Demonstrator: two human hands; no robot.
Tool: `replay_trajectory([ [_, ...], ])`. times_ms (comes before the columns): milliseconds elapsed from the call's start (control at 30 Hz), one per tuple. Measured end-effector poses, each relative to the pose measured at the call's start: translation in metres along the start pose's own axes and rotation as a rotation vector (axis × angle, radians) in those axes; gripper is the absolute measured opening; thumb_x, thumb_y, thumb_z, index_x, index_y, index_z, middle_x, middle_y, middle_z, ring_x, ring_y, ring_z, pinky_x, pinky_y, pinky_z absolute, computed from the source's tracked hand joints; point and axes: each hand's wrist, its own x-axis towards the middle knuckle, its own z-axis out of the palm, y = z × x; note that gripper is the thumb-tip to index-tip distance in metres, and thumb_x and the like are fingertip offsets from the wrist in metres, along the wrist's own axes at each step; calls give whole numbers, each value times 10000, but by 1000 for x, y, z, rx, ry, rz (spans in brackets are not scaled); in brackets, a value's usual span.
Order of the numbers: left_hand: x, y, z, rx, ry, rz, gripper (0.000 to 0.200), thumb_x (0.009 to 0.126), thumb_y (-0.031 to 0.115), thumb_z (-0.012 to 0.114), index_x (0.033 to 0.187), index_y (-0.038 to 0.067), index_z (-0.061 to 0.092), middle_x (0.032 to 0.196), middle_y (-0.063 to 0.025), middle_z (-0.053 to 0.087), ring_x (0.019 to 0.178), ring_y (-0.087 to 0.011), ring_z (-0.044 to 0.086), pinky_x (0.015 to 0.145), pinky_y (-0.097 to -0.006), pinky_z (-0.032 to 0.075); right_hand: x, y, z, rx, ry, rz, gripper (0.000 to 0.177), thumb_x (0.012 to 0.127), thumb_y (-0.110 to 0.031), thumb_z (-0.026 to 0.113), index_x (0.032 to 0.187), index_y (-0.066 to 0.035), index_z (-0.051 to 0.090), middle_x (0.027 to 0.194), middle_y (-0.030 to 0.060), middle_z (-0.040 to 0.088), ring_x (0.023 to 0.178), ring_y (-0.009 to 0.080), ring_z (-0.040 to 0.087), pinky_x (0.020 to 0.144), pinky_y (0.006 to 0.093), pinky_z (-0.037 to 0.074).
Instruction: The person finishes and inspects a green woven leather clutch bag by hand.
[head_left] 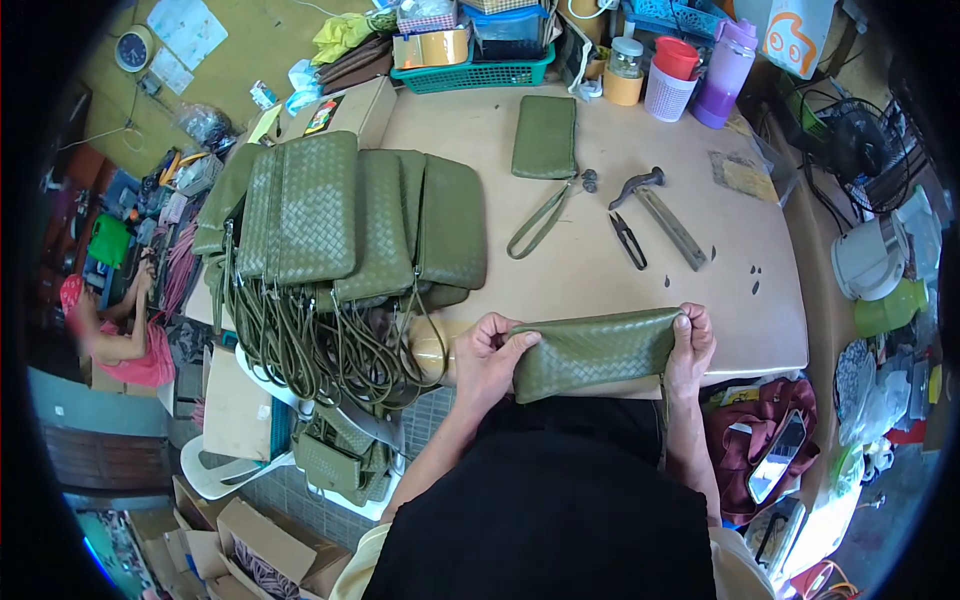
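A green woven-leather pouch [600, 352] is stretched between my two hands at the table's front edge. My left hand [487, 355] pinches its upper left corner, thumb on top. At the upper right corner, my right hand [690, 345] grips it between thumb and fingers. To my left lies a stack of similar green pouches [300, 210], their wrist straps [300, 345] hanging in a tangle over the edge. Another green pouch [545, 137] lies flat farther back, its strap loop [538, 222] trailing toward me.
A hammer [670, 220] and thread snips [628, 241] lie on the table [560, 285], right of centre. A purple bottle [727, 75], a red cup [677, 58] and a teal basket [475, 75] line the back. Another person [120, 335] is at far left. A maroon bag [765, 440] sits at right.
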Motion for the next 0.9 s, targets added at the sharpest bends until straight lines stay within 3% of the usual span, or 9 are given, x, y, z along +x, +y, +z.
replay_trajectory([
  [133,-6,18,9,-5,-47,56,155,837,57,719,898,-24,602,770,13,602,689,-33,516,634,-184,436,11,-40,9,-456,-1,-260,124,819,9,636,926,-37,594,814,51,576,789,157,533,792,250,407],
  [200,-8,26,15,-29,-84,74,151,856,59,699,923,-23,590,806,-1,609,719,-43,527,656,-191,442,10,-72,24,-656,-146,-588,169,752,-12,706,903,-71,656,863,75,629,858,223,584,851,326,403],
  [267,-10,32,23,-52,-139,207,162,875,52,664,969,-13,550,889,-54,611,785,-82,544,706,-219,450,1,-89,39,-633,-321,-678,114,739,-70,738,846,-90,702,867,29,666,877,189,616,884,377,378],
  [367,-12,31,19,135,-171,386,207,876,64,661,1000,-11,513,927,-100,606,834,-120,560,758,-246,455,-9,-98,53,-607,-435,-670,74,739,-103,748,800,-90,709,831,-4,680,823,139,628,886,372,369],
  [500,-18,37,19,250,-118,446,214,861,72,677,973,-14,515,912,-109,608,819,-130,574,758,-247,461,-10,-94,55,-520,-471,-619,71,739,-114,750,797,-89,717,793,-4,678,769,128,631,874,353,376],
  [667,-21,45,29,360,-237,200,137,863,88,672,915,-14,597,830,-89,660,719,-136,607,652,-280,484,-17,-79,60,-406,-509,-605,114,741,-146,758,807,-63,716,764,24,664,769,172,628,827,320,402],
  [733,-21,30,27,399,-229,209,139,859,101,677,912,-15,623,798,-89,673,699,-147,619,623,-301,485,-22,-84,59,-436,-504,-617,147,731,-150,765,833,-59,710,768,36,655,757,187,625,821,327,408],
  [800,-21,22,25,402,-145,313,174,886,127,666,841,-23,590,709,-24,623,648,-59,538,609,-220,459,-23,-90,57,-464,-498,-628,183,722,-153,772,860,-54,704,772,48,647,744,202,621,814,335,414],
  [900,-20,34,15,376,-169,126,167,866,106,652,949,-15,572,843,-87,608,726,-134,561,655,-268,456,-24,-90,49,-597,-572,-562,241,704,-153,783,903,-62,683,810,72,625,750,242,601,801,340,425],
])
